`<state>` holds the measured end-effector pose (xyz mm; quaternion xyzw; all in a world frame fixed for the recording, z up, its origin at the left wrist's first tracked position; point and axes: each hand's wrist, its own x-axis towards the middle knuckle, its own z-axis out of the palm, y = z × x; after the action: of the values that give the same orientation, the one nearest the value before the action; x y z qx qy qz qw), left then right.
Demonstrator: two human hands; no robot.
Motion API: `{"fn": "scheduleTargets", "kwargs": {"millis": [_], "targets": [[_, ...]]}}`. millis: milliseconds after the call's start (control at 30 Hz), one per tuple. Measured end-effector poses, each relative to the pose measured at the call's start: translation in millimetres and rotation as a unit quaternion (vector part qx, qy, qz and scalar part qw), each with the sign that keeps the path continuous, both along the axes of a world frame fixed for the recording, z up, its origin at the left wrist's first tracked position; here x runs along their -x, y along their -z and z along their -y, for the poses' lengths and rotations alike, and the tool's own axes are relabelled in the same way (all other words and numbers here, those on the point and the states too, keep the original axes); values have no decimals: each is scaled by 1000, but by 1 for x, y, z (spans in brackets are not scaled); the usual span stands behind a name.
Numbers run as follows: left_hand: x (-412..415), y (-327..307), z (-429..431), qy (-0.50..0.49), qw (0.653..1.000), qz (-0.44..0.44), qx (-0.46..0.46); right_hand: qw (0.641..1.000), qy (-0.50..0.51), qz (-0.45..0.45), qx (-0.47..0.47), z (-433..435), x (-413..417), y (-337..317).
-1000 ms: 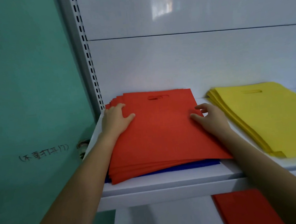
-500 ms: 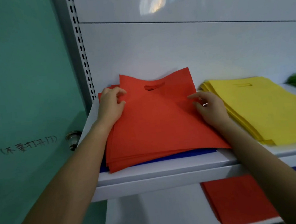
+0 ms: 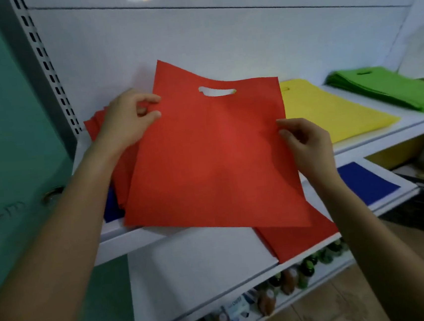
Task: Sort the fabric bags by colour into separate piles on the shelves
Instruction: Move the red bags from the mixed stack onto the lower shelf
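Moved: red bag (image 3: 205, 155) is now lifted off the red pile (image 3: 96, 127), up in the air over the shelf (image 3: 409, 123).
Left hand (image 3: 124, 124): fingers (image 3: 149, 116) pinch the bag's left edge.
Right hand (image 3: 305, 143): fingers (image 3: 287, 135) pinch its right edge.
Nearby: yellow pile (image 3: 330, 112), then green pile (image 3: 385, 89), to the right.

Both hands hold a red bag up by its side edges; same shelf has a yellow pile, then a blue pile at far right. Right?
One slip: the head view shows the far-right one is a green pile, not blue. The left hand and right hand do pinch the red bag by its side edges, with the yellow pile alongside.
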<state>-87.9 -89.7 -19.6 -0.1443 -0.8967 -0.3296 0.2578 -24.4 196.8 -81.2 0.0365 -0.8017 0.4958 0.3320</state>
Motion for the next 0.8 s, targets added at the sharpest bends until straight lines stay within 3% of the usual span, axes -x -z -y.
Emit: {"fn": "scheduleTargets", "kwargs": {"millis": [200, 433, 633, 800], "targets": [[-40, -1, -41, 108, 992, 18, 63, 997, 63, 14, 30, -28, -59, 25], [-78, 29, -128, 171, 985, 11, 19, 992, 97, 67, 46, -91, -121, 71], [-114, 91, -215, 197, 975, 86, -46, 985, 127, 109, 34, -163, -175, 114], [-142, 159, -265, 163, 976, 134, -56, 976, 145, 165, 4, -214, -213, 159]]}}
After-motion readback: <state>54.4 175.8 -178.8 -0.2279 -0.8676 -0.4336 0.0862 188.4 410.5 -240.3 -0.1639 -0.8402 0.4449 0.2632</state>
